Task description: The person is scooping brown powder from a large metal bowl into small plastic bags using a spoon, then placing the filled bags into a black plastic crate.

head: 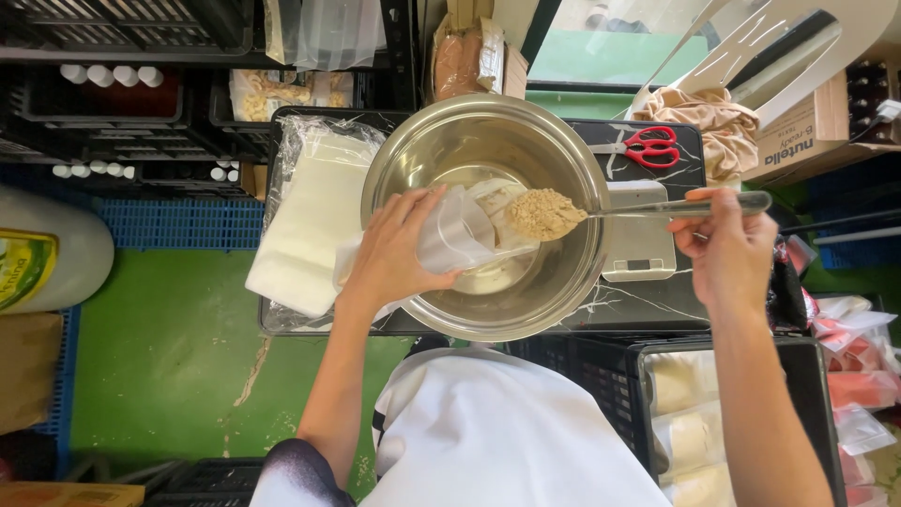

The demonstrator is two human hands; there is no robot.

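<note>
Marbled black tabletop (648,305), items held: clear plastic bag (457,230), over steel bowl (488,211), gripped in my left hand (394,253), fingers curled around it; spoon (601,211) of tan powder (542,214) at its mouth, pinched by my right hand (727,244); nearby, grey scale (638,249), red scissors (650,146).

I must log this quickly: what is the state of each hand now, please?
Left hand: closed around a clear plastic bag over the metal bowl.
Right hand: closed on a spoon loaded with tan powder.
</note>
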